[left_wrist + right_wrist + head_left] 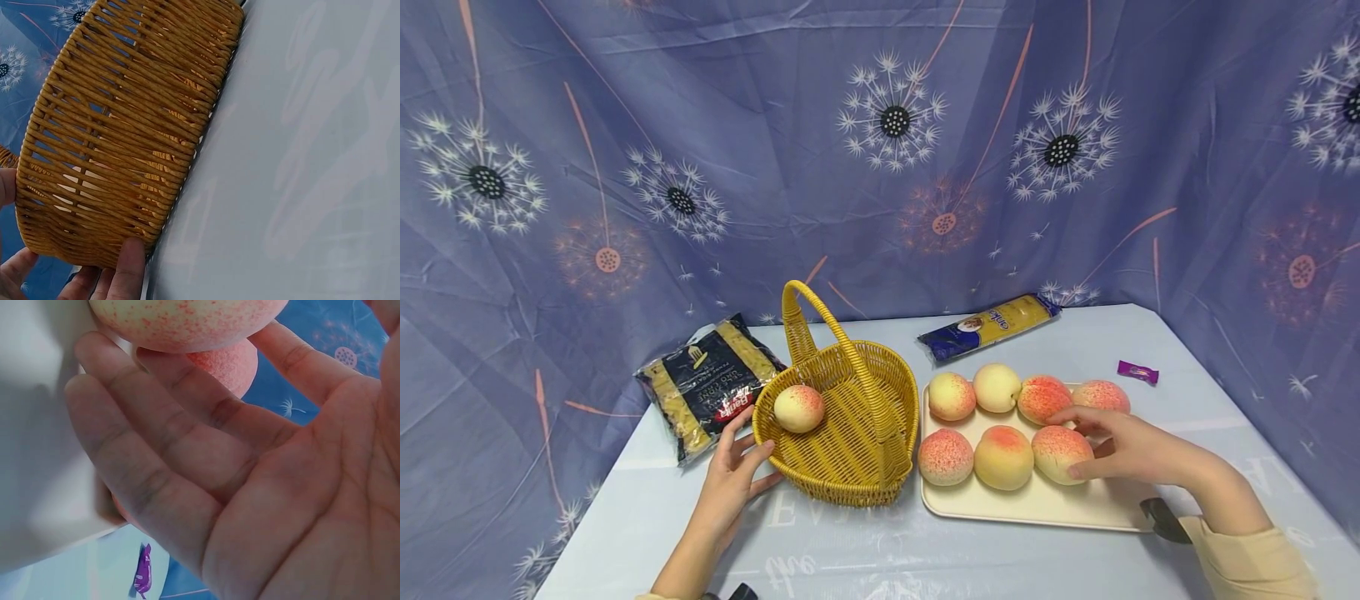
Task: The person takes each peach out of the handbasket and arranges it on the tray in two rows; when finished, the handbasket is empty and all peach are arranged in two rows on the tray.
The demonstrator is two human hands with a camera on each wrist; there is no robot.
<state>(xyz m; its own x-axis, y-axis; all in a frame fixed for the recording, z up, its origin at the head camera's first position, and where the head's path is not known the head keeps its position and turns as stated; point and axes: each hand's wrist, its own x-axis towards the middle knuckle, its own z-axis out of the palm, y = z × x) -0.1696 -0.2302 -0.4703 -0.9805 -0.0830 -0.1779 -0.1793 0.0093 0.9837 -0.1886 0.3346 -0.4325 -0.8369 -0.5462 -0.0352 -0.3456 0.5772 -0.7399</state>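
A yellow woven basket (850,492) with a tall handle stands left of centre, and one peach (799,408) lies inside it at the left. My left hand (733,467) rests on the basket's outer left side, and in the left wrist view its fingers (128,269) touch the weave from outside. On the right, my right hand (1138,446) holds a red-speckled peach (1060,454) in the tray's front row, thumb on the near side and index finger over the top. In the right wrist view that peach (194,322) sits against the fingertips, the other fingers (137,462) extended below it.
The cream tray (1000,504) bears several more peaches, including a yellow one (1003,458) beside the held peach. Behind are a black pasta bag (707,375), a blue-and-yellow pasta pack (992,327) and a small purple wrapped sweet (1138,372). A dandelion-print curtain (775,167) backs the table.
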